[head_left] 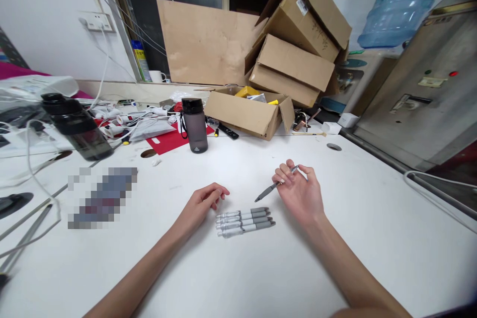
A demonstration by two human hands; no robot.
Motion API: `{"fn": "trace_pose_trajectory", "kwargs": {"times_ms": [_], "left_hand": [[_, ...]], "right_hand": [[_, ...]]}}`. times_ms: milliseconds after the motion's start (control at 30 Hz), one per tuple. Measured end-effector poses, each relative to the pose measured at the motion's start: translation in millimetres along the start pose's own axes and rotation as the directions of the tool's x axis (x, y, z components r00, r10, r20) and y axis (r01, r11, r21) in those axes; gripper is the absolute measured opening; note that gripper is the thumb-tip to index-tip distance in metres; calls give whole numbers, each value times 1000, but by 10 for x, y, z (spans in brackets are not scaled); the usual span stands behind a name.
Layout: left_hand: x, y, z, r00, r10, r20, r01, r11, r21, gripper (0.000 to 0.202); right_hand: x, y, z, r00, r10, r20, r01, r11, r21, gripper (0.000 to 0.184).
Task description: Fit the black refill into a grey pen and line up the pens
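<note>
Held pen (266,192): slants through my right hand (300,198), above the row on the tabletop; its grey grip and dark end point down to the left, its other end shows between fingers and thumb. Whether the lower end touches the surface I cannot tell.
Right grip: narrow, my fingers curled round the pen, palm turned up.
Row of pens (257,226): four, lying close together and roughly parallel between my hands, grey grips toward my right, clear ends toward my left; the nearest lies slightly askew.
Left grip: half-open, fingers loosely curled, nothing visible within; my left hand (204,201) lies just beside the clear ends.
White table (223,278): bears both hands and all the pens.
Pixelated patch (108,194): left of my left hand, contents unreadable.
Grey tumbler (195,126): upright beyond the pens, black-lidded, next to a red folder (167,141) and a black remote control (228,131).
Open carton (242,114): behind the remote control, with yellow items inside.
Dark bottle (76,126): farther left, near tangled cables.
Background: stacked cardboard boxes (298,67) against a wooden board (208,42); at right, a blue water jug (398,7) and a metal cabinet (413,84).
</note>
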State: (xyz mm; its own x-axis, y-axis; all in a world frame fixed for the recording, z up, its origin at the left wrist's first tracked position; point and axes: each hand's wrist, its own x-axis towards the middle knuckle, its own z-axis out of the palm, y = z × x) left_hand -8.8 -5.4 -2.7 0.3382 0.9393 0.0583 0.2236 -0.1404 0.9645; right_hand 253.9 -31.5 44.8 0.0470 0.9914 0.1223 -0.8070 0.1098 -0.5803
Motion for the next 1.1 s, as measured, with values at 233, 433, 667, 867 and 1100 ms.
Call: {"fn": "trace_pose_trajectory", "kwargs": {"times_ms": [233,433,667,867,1100], "left_hand": [[0,19,11,1000,-6,4,6,1000,5,33],[-6,17,6,1000,-6,13,6,1000,15,34],[0,14,10,1000,-3,7,3,1000,20,34],[2,-9,8,1000,-2,18,2,1000,12,33],[10,-22,-1,999,-1,35,0,1000,3,33]], "right_hand": [[0,2,6,1000,-5,15,5,1000,23,7],[1,1,1,1000,7,12,-9,991,136,6],[0,-4,22,1000,20,5,-21,989,146,6],[-2,1,24,1000,15,-3,-15,990,144,8],[-10,2,23,1000,-12,7,11,995,96,15]]}}
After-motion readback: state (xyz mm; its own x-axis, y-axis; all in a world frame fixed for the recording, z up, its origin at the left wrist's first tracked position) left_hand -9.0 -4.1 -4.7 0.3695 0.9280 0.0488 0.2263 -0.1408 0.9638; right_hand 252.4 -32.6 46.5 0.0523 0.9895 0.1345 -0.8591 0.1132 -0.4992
